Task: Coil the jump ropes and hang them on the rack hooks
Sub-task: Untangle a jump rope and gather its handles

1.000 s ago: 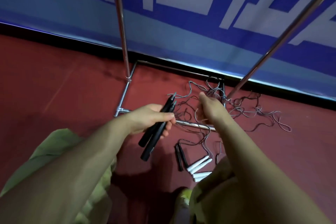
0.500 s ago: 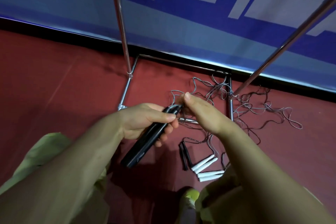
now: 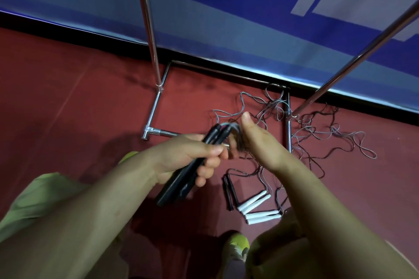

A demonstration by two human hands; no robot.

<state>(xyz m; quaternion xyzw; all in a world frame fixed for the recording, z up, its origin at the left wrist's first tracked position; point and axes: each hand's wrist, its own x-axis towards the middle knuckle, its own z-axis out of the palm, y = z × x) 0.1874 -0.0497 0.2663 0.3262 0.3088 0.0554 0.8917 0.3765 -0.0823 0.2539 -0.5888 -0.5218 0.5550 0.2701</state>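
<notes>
**Two black handles in hand, cords tangled on the floor**

Head view: the left hand (image 3: 195, 156) is gripping a pair of slim, matte black handles (image 3: 181, 179) side by side, fingers curled round them, their lower ends slanting down toward the bottom left. From their upper ends a thin grey cord (image 3: 229, 125) is arching over to the right hand (image 3: 260, 142), whose thumb is pointing up; its fingers are hidden behind the palm, so whether it is pinching the cord cannot be told.

Beyond the hands, thin wiry ropes (image 3: 317, 133) are lying in loose, looping tangles on the dull red floor (image 3: 68, 108), spilling across the right rail of the rack (image 3: 154, 106), a frame of shiny chrome tubes standing against the blue-and-white wall banner (image 3: 226, 18). Nearer the person, white cylindrical handles (image 3: 256, 208) and another narrow black pair (image 3: 227, 192) are lying on the floor. Olive-green fabric (image 3: 40, 197) is covering the knees at the bottom edge.
</notes>
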